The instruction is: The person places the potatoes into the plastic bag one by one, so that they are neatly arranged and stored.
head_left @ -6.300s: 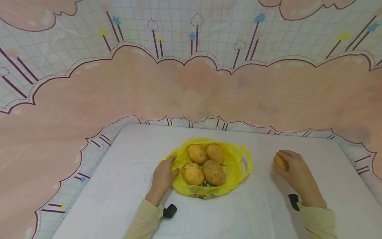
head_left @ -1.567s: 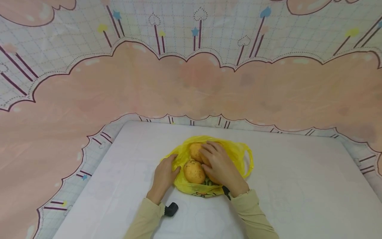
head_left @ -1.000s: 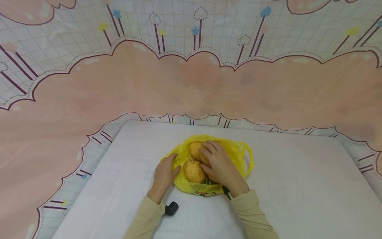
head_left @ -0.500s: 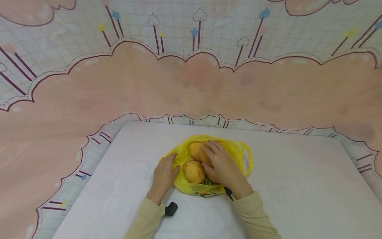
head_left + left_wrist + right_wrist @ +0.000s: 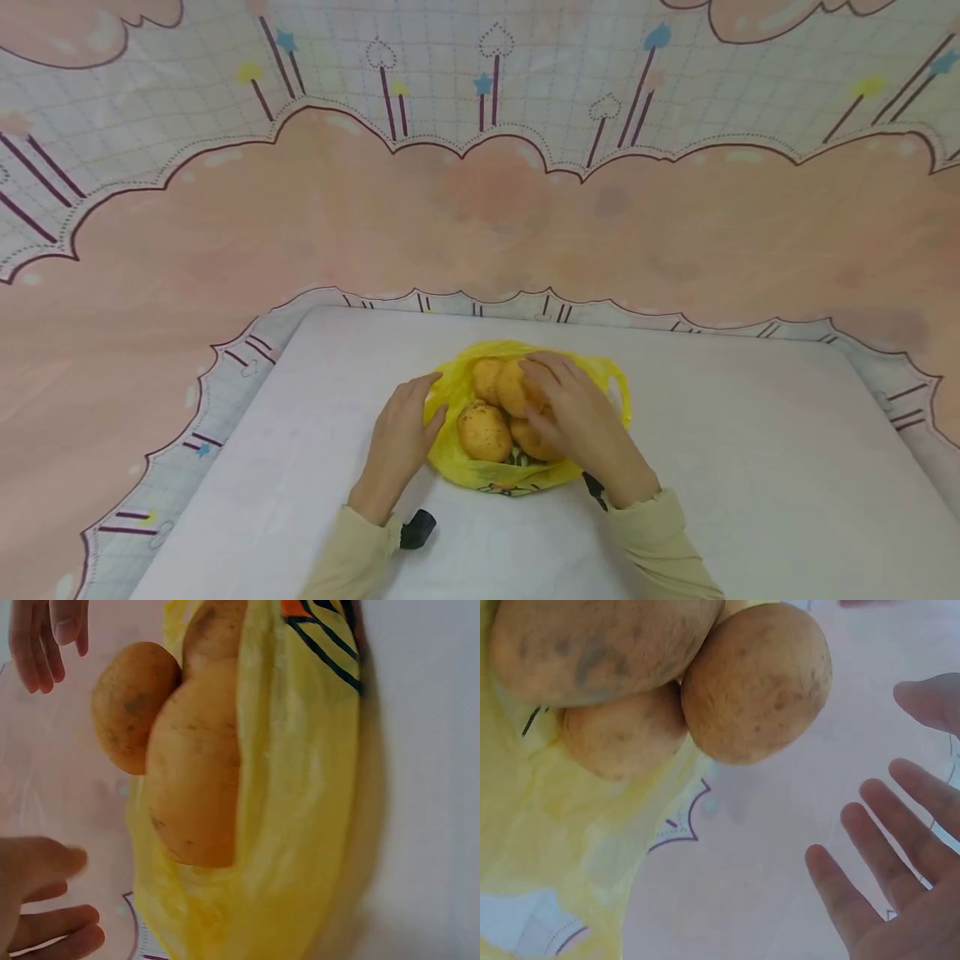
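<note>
Several yellow-brown potatoes [image 5: 483,431] sit in an open yellow plastic bag [image 5: 495,477] on the white table. One potato [image 5: 516,389] rests on top of the others; in the right wrist view this upper potato [image 5: 757,682] stands free of the fingers. My right hand [image 5: 588,421] hovers over the bag's right half, fingers spread and holding nothing, hiding part of the contents. Beside the left rim is my left hand [image 5: 397,437], its fingers relaxed. The left wrist view shows those fingers [image 5: 56,930] apart from the bag.
The white table [image 5: 750,458] stretches out around the bag. Behind it hangs a patterned cloth backdrop [image 5: 420,217]. A loop handle [image 5: 625,400] of the bag lies to the right. Each wrist carries a black camera mount [image 5: 417,529].
My right hand has brought a potato from the table's right side into the bag, then let go and drawn back slightly right. My left hand has come off the bag's left rim.
</note>
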The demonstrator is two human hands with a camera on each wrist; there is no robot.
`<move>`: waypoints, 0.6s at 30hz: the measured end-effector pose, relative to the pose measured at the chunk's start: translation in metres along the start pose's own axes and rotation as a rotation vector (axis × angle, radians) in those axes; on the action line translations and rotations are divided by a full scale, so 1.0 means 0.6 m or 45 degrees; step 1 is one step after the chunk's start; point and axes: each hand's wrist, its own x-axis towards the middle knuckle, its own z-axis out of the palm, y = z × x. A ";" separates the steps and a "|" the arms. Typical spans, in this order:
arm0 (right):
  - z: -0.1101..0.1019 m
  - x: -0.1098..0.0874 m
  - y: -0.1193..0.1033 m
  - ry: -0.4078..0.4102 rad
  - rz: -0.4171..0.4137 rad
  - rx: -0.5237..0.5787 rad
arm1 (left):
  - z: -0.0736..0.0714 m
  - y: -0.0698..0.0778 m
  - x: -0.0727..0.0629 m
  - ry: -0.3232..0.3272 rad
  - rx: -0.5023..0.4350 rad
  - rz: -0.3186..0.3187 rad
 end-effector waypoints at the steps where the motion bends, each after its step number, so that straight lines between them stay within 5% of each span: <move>1: -0.003 -0.001 0.001 0.009 -0.002 0.000 | -0.005 0.006 0.000 0.015 -0.011 0.022; 9: -0.024 -0.013 0.008 -0.014 0.055 -0.073 | -0.040 0.036 -0.009 0.030 -0.014 0.171; 18: -0.040 -0.039 0.023 -0.097 0.186 -0.144 | -0.067 0.040 -0.017 0.020 0.153 0.310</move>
